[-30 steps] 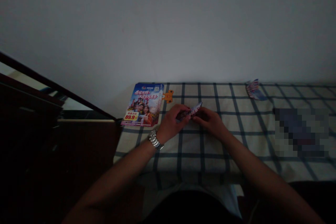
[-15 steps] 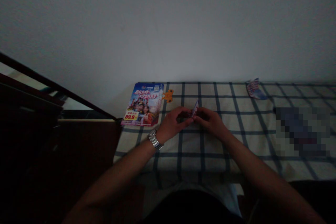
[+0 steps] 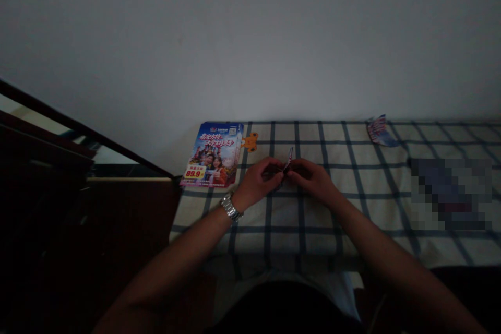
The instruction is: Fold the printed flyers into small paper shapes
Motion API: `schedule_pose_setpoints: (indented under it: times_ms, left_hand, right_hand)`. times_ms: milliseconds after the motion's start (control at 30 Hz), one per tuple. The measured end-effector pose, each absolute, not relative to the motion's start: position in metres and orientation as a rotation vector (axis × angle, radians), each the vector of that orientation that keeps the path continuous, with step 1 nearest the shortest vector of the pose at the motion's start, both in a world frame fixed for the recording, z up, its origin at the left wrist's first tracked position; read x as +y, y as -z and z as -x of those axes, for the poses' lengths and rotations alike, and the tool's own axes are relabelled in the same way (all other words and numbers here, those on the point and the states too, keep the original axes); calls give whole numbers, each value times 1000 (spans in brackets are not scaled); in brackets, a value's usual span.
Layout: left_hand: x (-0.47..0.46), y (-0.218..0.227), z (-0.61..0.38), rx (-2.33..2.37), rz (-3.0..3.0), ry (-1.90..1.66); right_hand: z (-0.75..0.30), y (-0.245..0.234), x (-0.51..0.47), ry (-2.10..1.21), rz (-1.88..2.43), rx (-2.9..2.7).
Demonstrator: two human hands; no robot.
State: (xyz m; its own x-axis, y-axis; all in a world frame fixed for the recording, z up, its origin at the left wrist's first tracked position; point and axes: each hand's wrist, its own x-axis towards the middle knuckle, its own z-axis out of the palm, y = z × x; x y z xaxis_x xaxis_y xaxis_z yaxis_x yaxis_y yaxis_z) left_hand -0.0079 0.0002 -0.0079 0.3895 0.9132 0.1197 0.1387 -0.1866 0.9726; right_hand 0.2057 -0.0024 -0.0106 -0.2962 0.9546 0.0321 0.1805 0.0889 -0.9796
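Note:
My left hand (image 3: 258,181), with a metal watch (image 3: 230,207) on the wrist, and my right hand (image 3: 311,180) meet above a checked cloth (image 3: 352,209). Both pinch a small folded piece of printed paper (image 3: 289,158) that stands on edge between the fingertips. Most of the paper is hidden by the fingers. A stack of colourful flyers (image 3: 214,154) lies to the left of my left hand, at the cloth's far left corner.
A small orange tag (image 3: 250,142) lies beside the flyers. Another folded paper piece (image 3: 379,131) sits at the far edge near the wall. A blurred patch (image 3: 450,193) covers part of the cloth at right. Dark wooden furniture (image 3: 58,209) stands to the left.
The folded paper has turned from lying slanted and long between my fingers to standing narrow and upright. Both hands stay in the same spot, fingers drawn closer.

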Motion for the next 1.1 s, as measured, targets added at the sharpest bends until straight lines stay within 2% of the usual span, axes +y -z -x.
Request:
schedule_pose_setpoints:
  times_ms: [533, 1100]
  left_hand:
    - [1, 6, 7, 1034, -1697, -955]
    - [1, 7, 7, 1024, -1620, -998]
  right_hand:
    - [-205, 12, -1, -1234, 1168, -1647]
    - [-202, 16, -2, -1389, 1069, -1487]
